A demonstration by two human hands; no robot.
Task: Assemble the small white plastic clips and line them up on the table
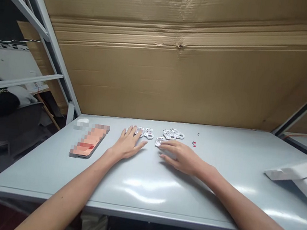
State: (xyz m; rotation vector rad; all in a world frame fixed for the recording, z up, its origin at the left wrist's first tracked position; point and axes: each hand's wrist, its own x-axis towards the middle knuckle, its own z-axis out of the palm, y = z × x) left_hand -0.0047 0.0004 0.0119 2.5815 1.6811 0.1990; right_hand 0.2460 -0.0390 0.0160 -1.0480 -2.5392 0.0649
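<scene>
My left hand lies with its fingers spread, its fingertips over or beside a small white plastic piece that they partly cover. Just right of it is a similar white piece with a round hole. My right hand reaches in from the right, fingers stretched out and thumb apart. Its fingertips overlap the edge of another white piece; whether they press on it I cannot tell. Behind this hand, several more white pieces lie in an overlapping group.
Tiny red and black bits lie right of the pieces. A phone, blurred out, rests on the grey metal shelf at left. White wrapped bars jut in at right. A cardboard wall closes the back; metal posts stand at both sides.
</scene>
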